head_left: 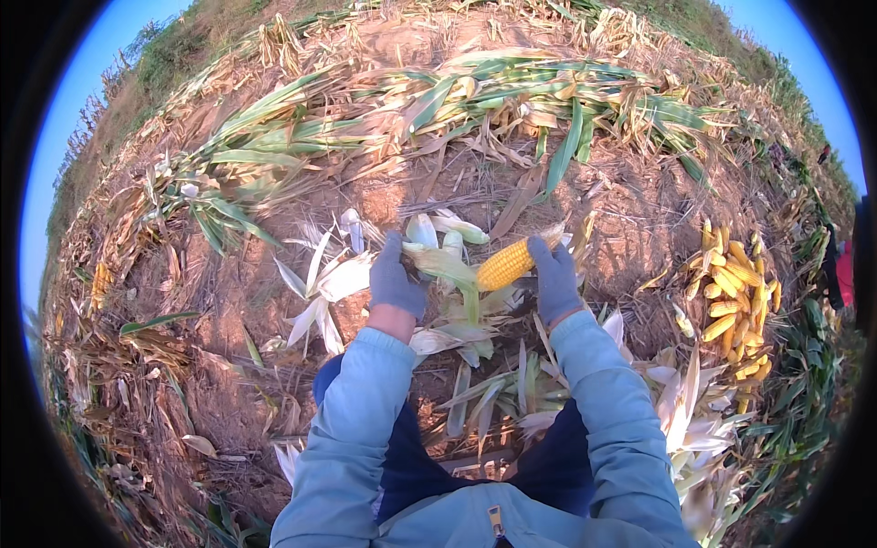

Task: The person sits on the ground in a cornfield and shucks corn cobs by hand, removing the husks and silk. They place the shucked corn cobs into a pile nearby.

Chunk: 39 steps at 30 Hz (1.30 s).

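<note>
My right hand (553,277), in a grey glove, grips a husked yellow corn cob (505,266) at its right end; the cob's other end points left and slightly down. Opposite it, my left hand (397,279), gloved the same way, is closed on corn husk leaves (442,264) of pale green and cream. The tip of these leaves hangs down near the cob's left end; whether they are still joined to it cannot be told. Below and between my hands lie loose husks (445,337) on the soil.
A pile of bare yellow cobs (736,301) lies at the right, with pale husks (685,411) nearer me. Cut green and dry corn stalks (479,103) stretch across the ground ahead. More husks (336,281) lie left of my left hand. Part of a red garment (846,274) shows at the far right edge.
</note>
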{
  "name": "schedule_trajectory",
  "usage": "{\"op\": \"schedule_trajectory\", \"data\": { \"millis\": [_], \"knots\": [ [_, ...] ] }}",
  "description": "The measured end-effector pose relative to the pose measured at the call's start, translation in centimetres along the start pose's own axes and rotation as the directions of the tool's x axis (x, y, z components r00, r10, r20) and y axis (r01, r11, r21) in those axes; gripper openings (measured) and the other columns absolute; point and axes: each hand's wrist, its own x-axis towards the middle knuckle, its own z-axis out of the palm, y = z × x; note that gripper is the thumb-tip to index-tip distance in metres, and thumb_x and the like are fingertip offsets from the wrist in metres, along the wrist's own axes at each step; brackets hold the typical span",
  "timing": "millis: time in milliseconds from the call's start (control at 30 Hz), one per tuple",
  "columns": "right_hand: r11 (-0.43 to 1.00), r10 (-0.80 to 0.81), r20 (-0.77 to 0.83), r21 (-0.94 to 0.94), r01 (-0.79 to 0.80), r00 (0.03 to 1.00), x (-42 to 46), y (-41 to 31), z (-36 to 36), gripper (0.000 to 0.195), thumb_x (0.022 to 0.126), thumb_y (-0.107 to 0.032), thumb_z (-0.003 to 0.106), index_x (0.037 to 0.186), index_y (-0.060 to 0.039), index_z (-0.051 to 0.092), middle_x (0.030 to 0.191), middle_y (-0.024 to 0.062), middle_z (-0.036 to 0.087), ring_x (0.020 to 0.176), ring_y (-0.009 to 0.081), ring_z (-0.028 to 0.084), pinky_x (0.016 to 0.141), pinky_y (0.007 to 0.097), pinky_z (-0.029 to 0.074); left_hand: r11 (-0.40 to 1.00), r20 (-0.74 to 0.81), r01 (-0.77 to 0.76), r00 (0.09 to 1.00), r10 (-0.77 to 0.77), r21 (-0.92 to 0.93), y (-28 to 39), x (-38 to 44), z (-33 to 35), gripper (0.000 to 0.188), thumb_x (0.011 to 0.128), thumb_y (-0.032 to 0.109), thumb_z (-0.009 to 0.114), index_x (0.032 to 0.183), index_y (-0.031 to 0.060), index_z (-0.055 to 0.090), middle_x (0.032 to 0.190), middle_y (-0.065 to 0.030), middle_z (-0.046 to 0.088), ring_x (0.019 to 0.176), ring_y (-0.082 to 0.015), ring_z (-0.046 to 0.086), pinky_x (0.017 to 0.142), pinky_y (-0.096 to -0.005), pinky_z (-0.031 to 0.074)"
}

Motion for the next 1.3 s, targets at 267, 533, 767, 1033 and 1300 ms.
{"op": "schedule_trajectory", "data": {
  "millis": [267, 533, 767, 1033, 1300],
  "knots": [
    [0.96, -0.102, -0.351, 0.212, 0.184, 0.931, 2.4, -4.1, -8.1, 0.038, 0.088, -0.035, 0.059, 0.101, 0.0002, 0.053, 0.09, 0.0099, 0.063, 0.073, 0.019, 0.065, 0.057, 0.0318, 0.057, 0.872, 0.016, -0.11, 0.993, 0.117, 0.478, 5.3, 4.0, -3.9, 0.02, 0.085, 0.026, 0.065, 0.082, 0.0068, 0.06, 0.067, -0.0024, 0.057, 0.056, -0.0157, 0.056, 0.049, -0.0288, 0.046],
    [0.977, -0.105, -0.15, -0.198, 0.074, 0.983, 0.0, -6.1, -9.0, 0.038, 0.086, -0.035, 0.062, 0.099, 0.0006, 0.058, 0.088, 0.0091, 0.062, 0.069, 0.0159, 0.063, 0.053, 0.0281, 0.055, -0.292, 0.159, -0.743, 0.47, -0.868, 0.603, -3.9, -4.6, -5.5, 0.082, 0.075, 0.052, 0.068, 0.139, 0.0111, 0.037, 0.115, -0.016, 0.062, 0.103, -0.0285, 0.06, 0.089, -0.0371, 0.046],
    [0.356, -0.895, -0.29, -0.922, 0.152, 0.338, -0.3, -10.7, -22.1, 0.04, 0.085, -0.022, 0.065, 0.118, -0.0011, 0.055, 0.116, 0.0159, 0.059, 0.101, 0.023, 0.059, 0.091, 0.0347, 0.044, -0.688, -0.002, -0.537, 0.788, -0.616, 0.488, -5.3, 0.6, -7.1, 0.062, 0.078, 0.061, 0.05, 0.1, 0.0063, 0.069, 0.104, -0.0196, 0.065, 0.098, -0.0357, 0.061, 0.086, -0.0418, 0.047],
    [0.663, -0.585, -0.252, -0.696, 0.275, 0.771, 0.3, -9.0, -22.7, 0.018, 0.089, -0.008, 0.058, 0.103, 0.0006, 0.063, 0.096, 0.0034, 0.063, 0.086, 0.0102, 0.058, 0.075, 0.0232, 0.049, -0.629, 0.022, -0.089, 0.993, -0.114, 0.773, -9.9, 14.5, -18.1, 0.04, 0.081, 0.036, 0.053, 0.102, 0.0035, 0.066, 0.106, -0.018, 0.064, 0.1, -0.0371, 0.061, 0.084, -0.0419, 0.049],
    [0.391, -0.348, 0.148, -0.875, 0.287, 0.926, 1.6, -6.0, -16.3, 0.014, 0.082, -0.001, 0.062, 0.095, 0.0018, 0.064, 0.092, 0.0073, 0.065, 0.085, 0.0111, 0.059, 0.077, 0.0253, 0.048, 0.343, -0.237, 0.21, 0.971, 0.039, 0.915, -18.1, 21.2, -30.0, 0.039, 0.082, 0.03, 0.056, 0.105, 0.0001, 0.064, 0.102, -0.0201, 0.065, 0.098, -0.0312, 0.063, 0.083, -0.0386, 0.049]
  ]
}}
